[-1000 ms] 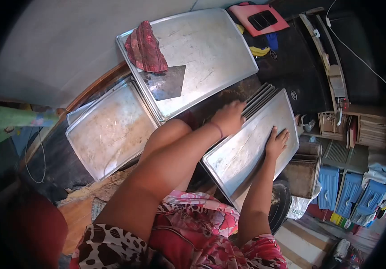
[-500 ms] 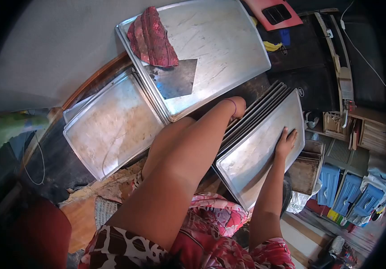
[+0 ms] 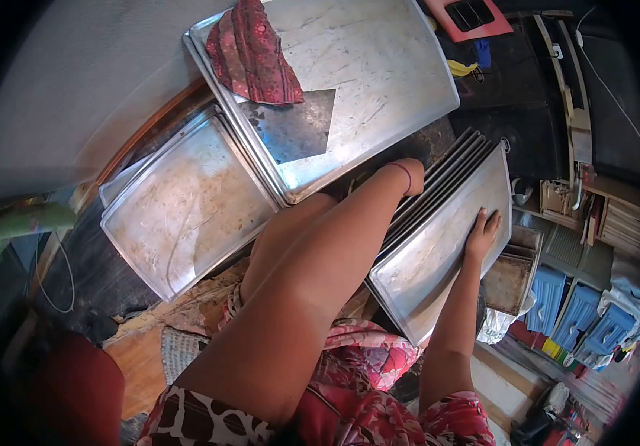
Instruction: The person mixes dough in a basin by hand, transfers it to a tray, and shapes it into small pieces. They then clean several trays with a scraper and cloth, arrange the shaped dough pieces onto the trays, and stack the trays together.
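Several metal baking trays (image 3: pixel 439 253) stand tilted together on edge, with narrow gaps between their upper rims. Against the front tray's outer face lies my right hand (image 3: pixel 482 233), its fingers stretched out flat. On the other side of these trays is my left hand (image 3: pixel 411 175), bent down at the wrist with a thin band round it. Its fingers are hidden, so its grip cannot be made out. Beyond my left arm lies a large flat tray (image 3: pixel 379 74) on a pile, bearing a patterned red cloth (image 3: pixel 253 56) and a dark square sheet (image 3: pixel 301 126).
Left of my arm lies another pile of stained trays (image 3: pixel 186 208). A darker worn tray (image 3: pixel 509 279) stands at the right, near several blue plastic items (image 3: pixel 547 297) and wooden shelving (image 3: pixel 617 212). A reddish rounded object (image 3: pixel 85 394) is at lower left.
The view has shifted a little, so most things appear slightly farther right and up. My left hand has come slightly closer to the standing trays. My right hand stays flat on the front one.
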A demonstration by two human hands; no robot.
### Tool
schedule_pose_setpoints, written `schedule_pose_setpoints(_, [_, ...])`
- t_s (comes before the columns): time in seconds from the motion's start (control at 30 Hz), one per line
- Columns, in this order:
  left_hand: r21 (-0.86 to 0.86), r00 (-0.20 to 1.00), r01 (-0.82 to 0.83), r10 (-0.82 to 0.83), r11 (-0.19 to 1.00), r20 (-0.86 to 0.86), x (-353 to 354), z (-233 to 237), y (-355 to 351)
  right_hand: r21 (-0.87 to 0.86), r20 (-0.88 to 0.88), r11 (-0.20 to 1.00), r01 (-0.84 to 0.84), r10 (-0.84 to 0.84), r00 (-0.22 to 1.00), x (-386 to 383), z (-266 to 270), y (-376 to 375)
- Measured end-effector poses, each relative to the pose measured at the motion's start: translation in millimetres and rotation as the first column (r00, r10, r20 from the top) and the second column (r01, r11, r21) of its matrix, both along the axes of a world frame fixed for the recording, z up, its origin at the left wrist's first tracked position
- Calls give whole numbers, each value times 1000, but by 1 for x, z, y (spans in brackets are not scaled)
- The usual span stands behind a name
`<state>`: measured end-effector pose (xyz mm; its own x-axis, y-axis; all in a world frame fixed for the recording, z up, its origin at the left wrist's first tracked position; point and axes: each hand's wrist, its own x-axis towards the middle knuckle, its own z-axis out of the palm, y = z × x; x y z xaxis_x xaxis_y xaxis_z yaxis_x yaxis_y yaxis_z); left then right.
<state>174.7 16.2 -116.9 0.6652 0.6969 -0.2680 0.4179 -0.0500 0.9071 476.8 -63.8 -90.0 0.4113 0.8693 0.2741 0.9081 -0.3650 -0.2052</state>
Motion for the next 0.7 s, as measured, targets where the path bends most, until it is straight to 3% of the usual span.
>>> schedule_pose_setpoints(0.07, [40,999,-40,40,998,0,12,-9,-6,4,3,1000,2,-2,1000,-2,1,0])
schedule_pose_setpoints(0.13, [193,863,-489,441,850,245,31,-23,-16,7,0,1000,-2,2,1000,-3,1,0])
schedule_pose_setpoints(0.17, [193,862,-491,443,849,246,35,-27,-10,8,-4,1000,-6,6,1000,-2,1,0])
schedule_pose_setpoints(0.23, [218,989,-125,104,968,107,30,-25,3,12,-1,1000,-9,9,1000,-2,1,0])
schedule_pose_setpoints(0.27, [218,989,-125,104,968,107,29,-23,4,16,1,1000,-12,12,1000,-1,1,0])
schedule_pose_setpoints(0.33, [12,996,-47,46,999,75,16,-5,5,15,-6,1000,-7,7,1000,-4,2,-1])
schedule_pose_setpoints(0.53, [104,993,-54,43,993,108,20,-14,0,18,-20,1000,-11,11,1000,-5,3,-1])
schedule_pose_setpoints(0.67, [59,994,-69,64,996,90,22,-15,-2,22,-17,1000,-14,15,1000,-6,3,-1])
schedule_pose_setpoints(0.7, [100,975,-157,138,983,174,25,-17,-5,22,-18,1000,-15,15,1000,-5,2,-1])
